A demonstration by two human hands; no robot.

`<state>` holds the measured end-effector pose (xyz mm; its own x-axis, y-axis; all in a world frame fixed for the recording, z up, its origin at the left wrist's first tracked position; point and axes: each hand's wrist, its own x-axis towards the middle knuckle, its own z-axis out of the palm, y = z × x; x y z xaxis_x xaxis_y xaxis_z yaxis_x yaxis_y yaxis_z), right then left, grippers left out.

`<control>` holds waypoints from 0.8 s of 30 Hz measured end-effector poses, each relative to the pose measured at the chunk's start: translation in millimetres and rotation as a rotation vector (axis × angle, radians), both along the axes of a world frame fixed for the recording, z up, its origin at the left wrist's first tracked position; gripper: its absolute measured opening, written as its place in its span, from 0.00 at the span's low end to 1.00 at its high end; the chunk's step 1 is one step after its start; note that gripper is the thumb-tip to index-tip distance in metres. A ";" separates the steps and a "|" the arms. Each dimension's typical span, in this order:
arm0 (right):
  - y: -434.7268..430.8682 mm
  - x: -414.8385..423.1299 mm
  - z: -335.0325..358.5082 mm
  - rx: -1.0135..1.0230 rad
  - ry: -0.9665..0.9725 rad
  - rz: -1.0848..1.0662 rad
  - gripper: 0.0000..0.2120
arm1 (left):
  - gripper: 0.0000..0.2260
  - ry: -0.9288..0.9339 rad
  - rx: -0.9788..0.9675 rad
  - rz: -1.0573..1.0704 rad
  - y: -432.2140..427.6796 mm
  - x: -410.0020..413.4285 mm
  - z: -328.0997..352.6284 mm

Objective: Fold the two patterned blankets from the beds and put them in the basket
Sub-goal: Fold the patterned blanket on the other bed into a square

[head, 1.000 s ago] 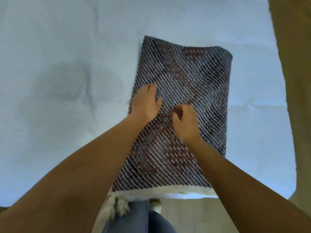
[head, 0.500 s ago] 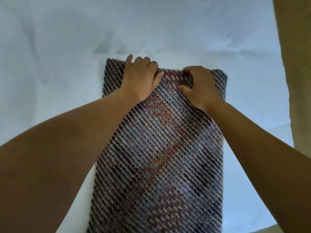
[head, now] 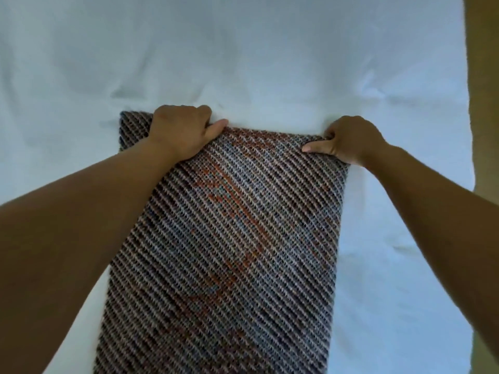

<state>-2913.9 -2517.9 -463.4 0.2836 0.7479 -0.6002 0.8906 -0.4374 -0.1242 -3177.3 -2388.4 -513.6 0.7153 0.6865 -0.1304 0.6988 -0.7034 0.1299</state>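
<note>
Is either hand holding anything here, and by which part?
Both hold the blanket by its far edge: the left hand near the far left corner, the right hand at the far right corner, thumbs on top.

No readable text, label, brand, number or sign is appearing anywhere in view, neither on the blanket (head: 232, 238) nor on the bed sheet (head: 243, 58).
</note>
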 end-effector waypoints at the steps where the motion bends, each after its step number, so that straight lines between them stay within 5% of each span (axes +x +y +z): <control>1: -1.5 -5.2 -5.8 0.060 -0.041 -0.012 0.31 | 0.23 0.007 -0.002 0.016 -0.1 0.7 0.5; 4: -5.9 -39.6 -10.9 0.422 -0.211 -0.037 0.19 | 0.21 -0.048 0.031 0.013 -1.7 2.6 5.1; 7: -18.1 -124.2 -10.4 0.704 -0.191 0.034 0.23 | 0.18 -0.109 0.057 0.005 -16.6 10.0 10.0; 11: -60.6 -184.0 -30.8 0.443 0.011 0.164 0.32 | 0.18 -0.040 0.065 0.062 -26.3 8.3 6.5; 18: -103.6 -122.1 -47.0 0.292 -0.146 -0.018 0.32 | 0.21 0.005 -0.016 0.188 -65.9 -7.7 19.2; 24: -89.7 -165.1 -28.6 0.408 0.018 -0.001 0.28 | 0.24 -0.006 -0.098 0.051 -163.3 -12.2 25.9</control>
